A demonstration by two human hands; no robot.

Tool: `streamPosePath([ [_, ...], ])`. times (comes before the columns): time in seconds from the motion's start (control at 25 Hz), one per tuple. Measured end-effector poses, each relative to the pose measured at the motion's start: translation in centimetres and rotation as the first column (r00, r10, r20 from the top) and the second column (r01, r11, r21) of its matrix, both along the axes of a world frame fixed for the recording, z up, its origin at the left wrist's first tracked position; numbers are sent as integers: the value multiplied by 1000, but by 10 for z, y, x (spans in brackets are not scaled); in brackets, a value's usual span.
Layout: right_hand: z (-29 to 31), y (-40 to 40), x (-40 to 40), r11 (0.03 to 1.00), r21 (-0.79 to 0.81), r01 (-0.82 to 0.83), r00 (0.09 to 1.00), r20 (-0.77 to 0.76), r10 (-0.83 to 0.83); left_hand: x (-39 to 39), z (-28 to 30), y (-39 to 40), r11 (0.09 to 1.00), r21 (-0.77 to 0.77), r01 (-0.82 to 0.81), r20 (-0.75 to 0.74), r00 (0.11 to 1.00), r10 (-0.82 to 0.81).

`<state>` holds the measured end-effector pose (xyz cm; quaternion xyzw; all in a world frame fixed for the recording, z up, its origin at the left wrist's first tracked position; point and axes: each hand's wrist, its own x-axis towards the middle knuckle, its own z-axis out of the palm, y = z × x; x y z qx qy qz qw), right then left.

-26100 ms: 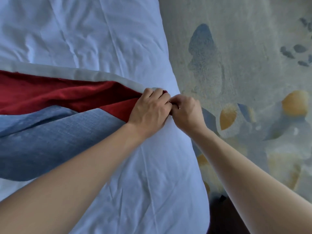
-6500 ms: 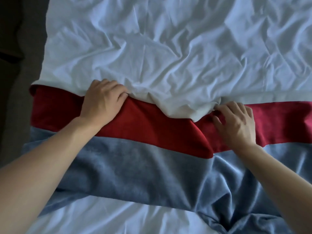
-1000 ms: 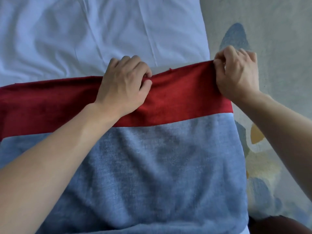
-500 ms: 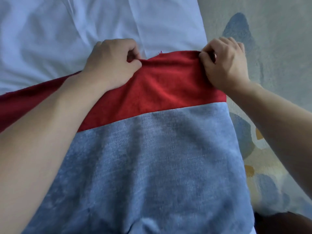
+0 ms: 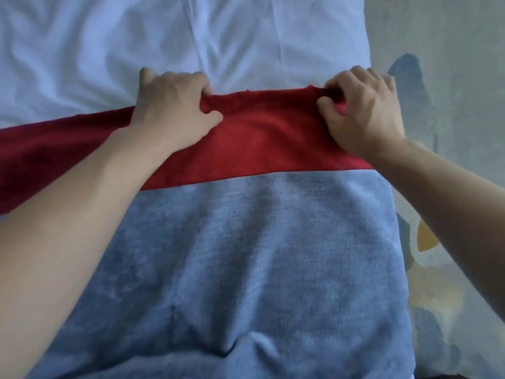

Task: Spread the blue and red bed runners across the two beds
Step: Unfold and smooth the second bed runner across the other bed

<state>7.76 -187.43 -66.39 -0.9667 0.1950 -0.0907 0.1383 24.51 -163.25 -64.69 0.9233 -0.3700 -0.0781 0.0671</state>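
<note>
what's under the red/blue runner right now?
The runner lies on the bed's white sheet, bare beyond its red edge. Left hand and right hand grip that edge. Whatever is directly beneath the runner is covered. Patterned carpet shows beside the bed.

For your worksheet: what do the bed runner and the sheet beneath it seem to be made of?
Bed runner: apparently a soft napped fabric, velvet or chenille perhaps; matte red and blue bands with a mottled pile. White sheet: seemingly smooth woven cotton or a blend; it shows fine creases.
</note>
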Motion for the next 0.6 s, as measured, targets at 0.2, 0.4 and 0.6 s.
streamPosePath([
  [0.2, 23, 87, 63, 984, -10, -177, 984, -12, 177, 35, 14, 110, 992, 68, -106, -18, 994, 108],
  [0.4, 26, 194, 114, 938, -22, -347, 937, -58, 345, 67, 6, 195, 983, -20, -185, 14, 983, 185],
  [0.6, 17, 265, 155, 947, -117, -300, 953, -90, 291, 102, -6, 269, 984, -110, -144, 92, 984, 154],
])
